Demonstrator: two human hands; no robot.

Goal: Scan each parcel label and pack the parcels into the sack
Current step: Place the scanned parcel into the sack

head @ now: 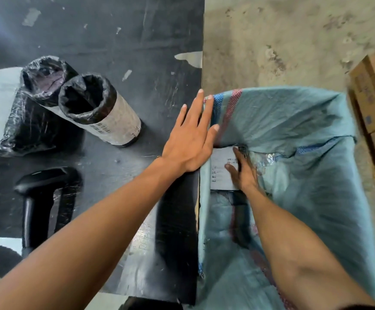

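Observation:
A pale blue woven sack (pixel 294 121) stands open on the floor against the right edge of the black table (pixel 115 41). My right hand (pixel 243 170) reaches down inside it and rests on a black-wrapped parcel with a white label (pixel 220 173). My left hand (pixel 192 135) lies flat with fingers spread, over the table edge and the sack's rim. Two upright cylindrical parcels in black plastic (pixel 106 110) (pixel 43 79) stand on the table to the left. A black handheld scanner (pixel 41 198) lies near the table's front left.
A flat black-wrapped parcel with a white label (pixel 1 113) lies at the table's left edge. Another dark wrapped parcel (pixel 166 220) lies under my left forearm. Cardboard boxes (pixel 374 92) are stacked on the concrete floor at the right.

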